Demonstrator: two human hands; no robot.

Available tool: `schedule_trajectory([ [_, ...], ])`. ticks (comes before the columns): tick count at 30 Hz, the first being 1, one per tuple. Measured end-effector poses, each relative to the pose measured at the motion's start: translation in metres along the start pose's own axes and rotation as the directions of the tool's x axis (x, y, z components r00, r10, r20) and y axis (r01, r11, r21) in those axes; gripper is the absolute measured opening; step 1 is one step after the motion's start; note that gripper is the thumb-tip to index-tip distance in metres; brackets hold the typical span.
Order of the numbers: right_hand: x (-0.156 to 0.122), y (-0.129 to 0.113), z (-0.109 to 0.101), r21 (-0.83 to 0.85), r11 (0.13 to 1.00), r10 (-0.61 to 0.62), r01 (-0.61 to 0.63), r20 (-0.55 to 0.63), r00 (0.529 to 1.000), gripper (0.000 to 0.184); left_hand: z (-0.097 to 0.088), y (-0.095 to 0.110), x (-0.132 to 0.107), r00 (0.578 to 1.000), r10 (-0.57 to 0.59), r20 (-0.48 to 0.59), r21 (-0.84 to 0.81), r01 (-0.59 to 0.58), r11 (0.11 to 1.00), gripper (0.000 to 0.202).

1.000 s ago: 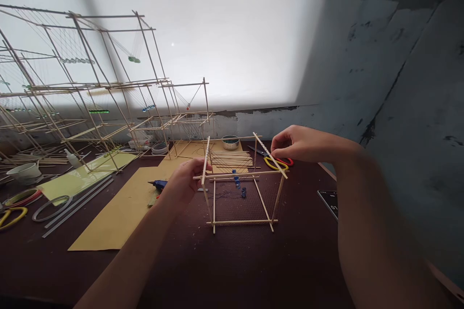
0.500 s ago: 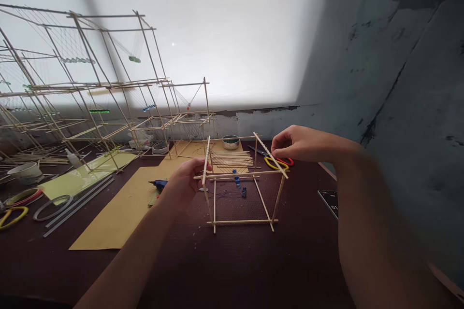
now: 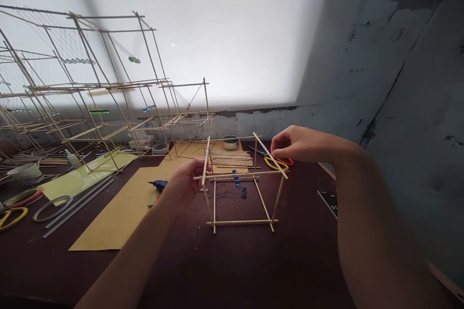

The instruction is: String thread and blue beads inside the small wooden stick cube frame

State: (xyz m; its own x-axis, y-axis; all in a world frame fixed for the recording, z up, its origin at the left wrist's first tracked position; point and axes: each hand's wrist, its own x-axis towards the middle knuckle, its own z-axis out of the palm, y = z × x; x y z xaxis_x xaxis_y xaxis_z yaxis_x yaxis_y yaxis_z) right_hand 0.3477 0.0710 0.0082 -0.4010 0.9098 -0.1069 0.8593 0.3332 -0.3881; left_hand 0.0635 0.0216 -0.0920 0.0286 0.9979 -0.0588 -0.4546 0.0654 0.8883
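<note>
A small box-shaped wooden stick frame (image 3: 239,222) stands upright on the dark table in front of me. My left hand (image 3: 188,176) grips its upper left side, thumb and fingers at the top stick. Dark thread is wound in turns on the right top stick (image 3: 270,154). Just beside that stick my right hand (image 3: 295,144) is closed in a pinch; whatever lies between the fingertips is too small to make out. Several blue glass beads (image 3: 244,192) appear within the frame, and fine dark thread trails near them.
Larger stick frames with hanging beads (image 3: 134,59) rise at the left. Behind my frame lie loose sticks (image 3: 232,159), a round tin (image 3: 231,142) and yellow-handled scissors (image 3: 276,164). A blue glue gun (image 3: 158,184) rests on brown card (image 3: 108,217). A phone (image 3: 329,203) lies right.
</note>
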Motion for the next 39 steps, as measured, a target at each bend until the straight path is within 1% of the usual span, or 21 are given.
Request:
schedule_trajectory([
  [9,0.0,0.001,0.0,0.007,1.0,0.015,-0.015,0.009,1.0,0.016,-0.003,-0.002,0.002,0.999,-0.016,0.031,-0.019,0.017,1.0,0.007],
  [14,0.001,0.002,0.0,0.006,1.0,0.014,-0.014,0.009,1.0,0.016,0.0,-0.001,0.001,1.0,-0.028,0.007,-0.005,0.028,1.0,0.008],
  [17,0.001,0.001,0.001,0.007,1.0,0.02,-0.02,0.011,1.0,0.016,-0.003,0.001,0.004,0.999,-0.037,-0.032,0.036,0.038,0.999,0.01],
  [18,0.001,0.001,0.001,0.007,1.0,0.022,-0.022,0.012,1.0,0.016,-0.006,0.003,0.005,0.998,-0.017,-0.062,0.066,0.021,0.998,0.012],
  [19,0.001,0.001,0.001,0.007,1.0,0.023,-0.023,0.012,1.0,0.016,-0.008,0.004,0.003,0.993,0.037,-0.11,0.109,-0.025,0.994,0.015],
  [20,0.0,0.001,0.001,0.006,1.0,0.025,-0.025,0.011,1.0,0.017,-0.01,0.005,0.0,0.975,0.139,-0.174,0.175,-0.108,0.979,0.017],
  [21,0.0,0.0,0.001,0.005,1.0,0.026,-0.026,0.011,1.0,0.017,-0.011,0.006,-0.006,0.928,0.282,-0.243,0.27,-0.215,0.939,0.018],
  [22,0.0,0.0,0.0,0.004,1.0,0.025,-0.025,0.009,1.0,0.017,-0.011,0.005,-0.015,0.833,0.465,-0.301,0.386,-0.339,0.858,0.018],
  [23,0.0,0.0,0.0,0.003,1.0,0.021,-0.021,0.008,1.0,0.017,-0.01,0.004,-0.027,0.684,0.658,-0.314,0.531,-0.448,0.719,0.018],
  [24,0.0,0.0,0.0,0.002,1.0,0.016,-0.016,0.007,1.0,0.017,-0.007,0.001,-0.04,0.528,0.801,-0.282,0.663,-0.497,0.56,0.016],
  [25,0.0,0.0,0.0,0.002,1.0,0.012,-0.012,0.007,1.0,0.017,-0.001,-0.003,-0.054,0.376,0.898,-0.229,0.742,-0.53,0.411,0.016],
  [26,0.0,0.0,0.0,0.002,1.0,0.009,-0.009,0.007,1.0,0.017,0.005,-0.009,-0.067,0.301,0.944,-0.137,0.799,-0.529,0.285,0.017],
  [27,0.0,0.0,0.001,0.003,1.0,0.007,-0.007,0.007,1.0,0.017,0.012,-0.016,-0.079,0.383,0.923,0.046,0.85,-0.5,0.165,0.015],
  [28,0.0,0.001,0.001,0.005,1.0,0.005,-0.005,0.008,1.0,0.017,0.02,-0.024,-0.087,0.518,0.817,0.252,0.852,-0.519,0.066,0.013],
  [29,0.001,0.001,0.001,0.008,1.0,0.002,-0.002,0.009,1.0,0.016,0.027,-0.034,-0.092,0.65,0.637,0.415,0.841,-0.541,0.005,0.01],
  [30,0.001,0.001,0.001,0.011,1.0,-0.003,0.003,0.01,1.0,0.016,0.033,-0.043,-0.094,0.741,0.492,0.457,0.859,-0.512,-0.028,0.011],
  [31,0.0,0.001,0.001,0.014,1.0,-0.006,0.006,0.011,1.0,0.017,0.039,-0.052,-0.092,0.8,0.392,0.454,0.881,-0.469,-0.064,0.014],
  [32,0.0,0.001,0.001,0.016,1.0,-0.007,0.006,0.013,1.0,0.017,0.043,-0.061,-0.087,0.833,0.331,0.443,0.895,-0.431,-0.115,0.023],
  [34,-0.001,0.0,0.001,0.016,1.0,0.001,-0.001,0.011,1.0,0.018,0.048,-0.077,-0.075,0.864,0.3,0.405,0.91,-0.347,-0.229,0.041],
  [36,-0.002,-0.001,0.0,0.016,1.0,0.011,-0.011,0.007,1.0,0.018,0.051,-0.089,-0.064,0.881,0.299,0.367,0.907,-0.269,-0.324,0.051],
  [39,-0.004,-0.002,0.0,0.016,1.0,0.019,-0.019,0.001,1.0,0.018,0.054,-0.099,-0.054,0.89,0.295,0.346,0.896,-0.221,-0.384,0.06],
])
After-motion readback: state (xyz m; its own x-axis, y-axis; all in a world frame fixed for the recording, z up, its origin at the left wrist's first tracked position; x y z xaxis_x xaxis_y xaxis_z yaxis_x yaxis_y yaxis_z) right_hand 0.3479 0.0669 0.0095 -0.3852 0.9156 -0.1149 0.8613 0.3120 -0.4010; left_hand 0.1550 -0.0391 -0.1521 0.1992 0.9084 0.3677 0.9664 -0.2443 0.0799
